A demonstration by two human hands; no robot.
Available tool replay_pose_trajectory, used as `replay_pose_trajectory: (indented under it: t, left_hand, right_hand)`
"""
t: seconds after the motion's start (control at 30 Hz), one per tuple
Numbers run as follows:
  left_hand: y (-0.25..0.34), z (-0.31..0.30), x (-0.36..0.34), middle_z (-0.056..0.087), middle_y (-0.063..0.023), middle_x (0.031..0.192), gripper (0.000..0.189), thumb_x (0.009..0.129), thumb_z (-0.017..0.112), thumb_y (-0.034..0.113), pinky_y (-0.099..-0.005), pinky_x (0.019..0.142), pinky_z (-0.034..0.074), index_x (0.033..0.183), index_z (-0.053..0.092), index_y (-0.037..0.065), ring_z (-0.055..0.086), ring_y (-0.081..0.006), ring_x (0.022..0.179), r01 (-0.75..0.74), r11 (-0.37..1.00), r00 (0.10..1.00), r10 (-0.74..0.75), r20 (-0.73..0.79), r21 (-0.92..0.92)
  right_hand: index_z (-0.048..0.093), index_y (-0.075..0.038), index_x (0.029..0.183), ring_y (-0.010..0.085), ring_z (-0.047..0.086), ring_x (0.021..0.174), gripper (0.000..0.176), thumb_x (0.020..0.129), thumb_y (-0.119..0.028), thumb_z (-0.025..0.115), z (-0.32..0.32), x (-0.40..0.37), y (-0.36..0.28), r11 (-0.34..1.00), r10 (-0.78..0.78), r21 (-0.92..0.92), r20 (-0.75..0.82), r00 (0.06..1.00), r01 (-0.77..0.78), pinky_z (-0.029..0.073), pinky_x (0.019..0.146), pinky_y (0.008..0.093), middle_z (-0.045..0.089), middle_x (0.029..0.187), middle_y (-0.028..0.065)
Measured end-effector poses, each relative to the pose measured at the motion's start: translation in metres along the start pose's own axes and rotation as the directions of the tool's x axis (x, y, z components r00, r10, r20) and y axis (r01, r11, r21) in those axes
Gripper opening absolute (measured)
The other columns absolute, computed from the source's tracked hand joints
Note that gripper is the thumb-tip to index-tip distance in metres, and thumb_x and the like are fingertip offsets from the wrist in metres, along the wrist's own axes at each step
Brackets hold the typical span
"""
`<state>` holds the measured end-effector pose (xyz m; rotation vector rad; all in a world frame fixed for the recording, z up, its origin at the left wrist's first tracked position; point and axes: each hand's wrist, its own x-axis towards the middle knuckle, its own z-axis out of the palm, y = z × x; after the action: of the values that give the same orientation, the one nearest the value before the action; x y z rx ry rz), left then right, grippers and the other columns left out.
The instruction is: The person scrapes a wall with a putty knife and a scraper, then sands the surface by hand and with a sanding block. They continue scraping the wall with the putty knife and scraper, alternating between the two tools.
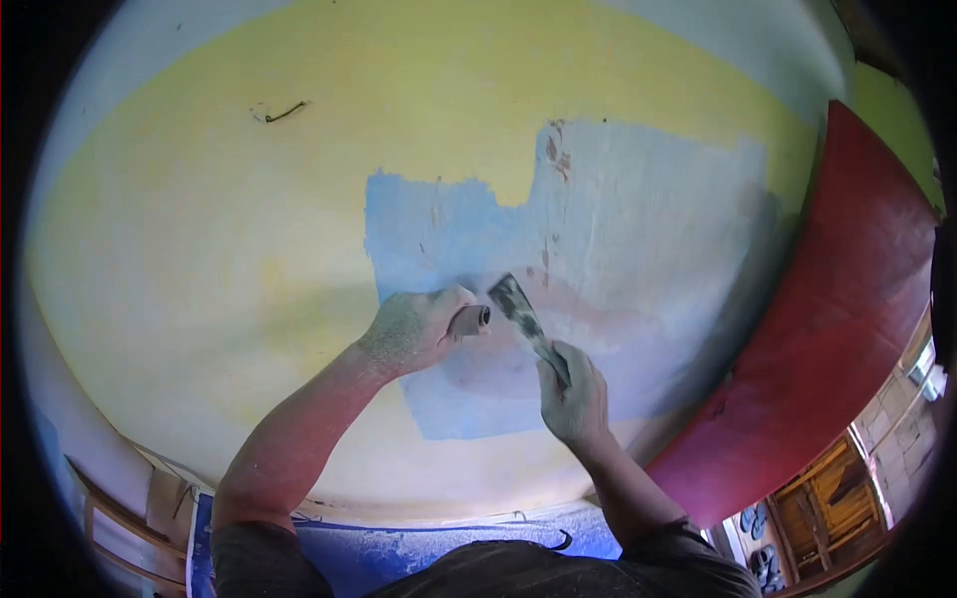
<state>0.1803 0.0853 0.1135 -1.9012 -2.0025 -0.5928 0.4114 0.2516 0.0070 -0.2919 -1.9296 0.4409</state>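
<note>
My left hand (414,324), dusted with pale powder, is closed around a curled grey-brown piece (466,322) with a dark rolled end; its exact kind I cannot tell. Gripped in my right hand (576,397) is a putty knife (518,307), its smeared blade pointing up and to the left. The blade tip is a short way right of my left hand. Both hands are in front of a blue patch (429,224) on the yellow wall (199,199). Brown marks and pale streaks show on the patch's upper right part.
A dark red panel (812,319) stands along the right side. A bent dark piece (286,112) sticks out of the wall at upper left. Below is a blue, powder-dusted surface (369,558). Shoes (766,563) and a wooden frame (832,498) are at lower right.
</note>
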Motion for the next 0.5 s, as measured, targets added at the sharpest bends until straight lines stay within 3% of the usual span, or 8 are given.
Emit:
replay_pose_trajectory:
  t: [0.07, 0.1, 0.2, 0.23, 0.33, 0.43, 0.5]
  left_hand:
    - [-0.001, -0.009, -0.001, 0.079, -0.0171, 0.107, 0.043, 0.112, 0.076, 0.039, -0.0544, 0.083, 0.061, 0.131, 0.060, 0.004, 0.079, -0.0447, 0.093, 0.129, 0.991, 0.990, -0.130, -0.056, -0.023]
    - [-0.002, -0.010, -0.002, 0.077, -0.0168, 0.100, 0.046, 0.113, 0.075, 0.043, -0.0556, 0.080, 0.059, 0.131, 0.058, 0.005, 0.078, -0.0456, 0.088, 0.191, 0.981, 0.978, -0.194, -0.077, -0.044]
    - [-0.010, -0.013, 0.003, 0.076, -0.0237, 0.107, 0.048, 0.112, 0.071, 0.040, -0.0562, 0.081, 0.061, 0.136, 0.052, 0.003, 0.079, -0.0440, 0.097, 0.149, 0.989, 0.986, -0.147, -0.085, 0.018]
    - [-0.010, -0.012, 0.002, 0.074, -0.0238, 0.111, 0.044, 0.109, 0.074, 0.029, -0.0577, 0.082, 0.061, 0.135, 0.051, 0.003, 0.078, -0.0439, 0.099, 0.112, 0.993, 0.986, -0.106, -0.129, 0.039]
    - [-0.008, -0.012, 0.005, 0.072, -0.0230, 0.121, 0.050, 0.101, 0.080, 0.021, -0.0578, 0.085, 0.061, 0.138, 0.052, 0.004, 0.076, -0.0442, 0.106, 0.043, 0.996, 0.954, -0.016, -0.298, 0.083]
    - [-0.019, -0.018, 0.026, 0.070, -0.0185, 0.126, 0.054, 0.096, 0.082, 0.012, -0.0546, 0.090, 0.060, 0.143, 0.057, 0.005, 0.073, -0.0396, 0.111, -0.056, 0.933, 0.799, 0.256, -0.544, 0.356]
    - [-0.026, -0.036, 0.046, 0.070, -0.0150, 0.124, 0.054, 0.096, 0.080, 0.009, -0.0526, 0.093, 0.058, 0.146, 0.062, 0.005, 0.071, -0.0368, 0.111, -0.068, 0.859, 0.674, 0.415, -0.611, 0.508]
  right_hand:
    - [0.073, 0.000, 0.134, 0.0340, 0.079, 0.094, 0.026, 0.109, -0.006, 0.077, 0.001, -0.016, 0.009, 0.991, -0.100, -0.101, -0.129, 0.987, 0.088, 0.063, 0.083, 0.0413, 0.074, 0.117, 0.0211]
    - [0.076, -0.004, 0.141, 0.0349, 0.074, 0.093, 0.033, 0.108, -0.006, 0.077, 0.004, -0.015, 0.013, 0.973, -0.171, -0.185, -0.198, 0.965, 0.134, 0.060, 0.081, 0.0432, 0.069, 0.120, 0.0191]
    - [0.075, -0.007, 0.153, 0.0352, 0.069, 0.100, 0.046, 0.107, -0.007, 0.077, 0.003, -0.004, 0.023, 0.877, -0.167, -0.468, -0.093, 0.982, 0.105, 0.056, 0.083, 0.0463, 0.065, 0.115, 0.0164]
    - [0.072, -0.013, 0.161, 0.0344, 0.063, 0.104, 0.056, 0.106, -0.010, 0.078, 0.007, -0.004, 0.036, 0.826, -0.183, -0.551, -0.065, 0.981, 0.118, 0.051, 0.087, 0.0478, 0.061, 0.112, 0.0154]
    - [0.072, -0.017, 0.162, 0.0350, 0.063, 0.109, 0.057, 0.105, -0.011, 0.079, 0.008, -0.014, 0.047, 0.857, -0.195, -0.503, -0.116, 0.974, 0.111, 0.050, 0.091, 0.0495, 0.062, 0.112, 0.0131]
    - [0.069, -0.022, 0.166, 0.0325, 0.065, 0.109, 0.069, 0.099, -0.008, 0.081, 0.008, -0.022, 0.052, 0.857, -0.043, -0.513, 0.024, 0.999, 0.049, 0.048, 0.088, 0.0500, 0.062, 0.116, 0.0108]
    - [0.066, -0.022, 0.168, 0.0313, 0.066, 0.108, 0.070, 0.100, -0.010, 0.081, 0.008, -0.034, 0.050, 0.881, -0.035, -0.472, -0.023, 0.999, 0.020, 0.048, 0.087, 0.0491, 0.064, 0.113, 0.0091]
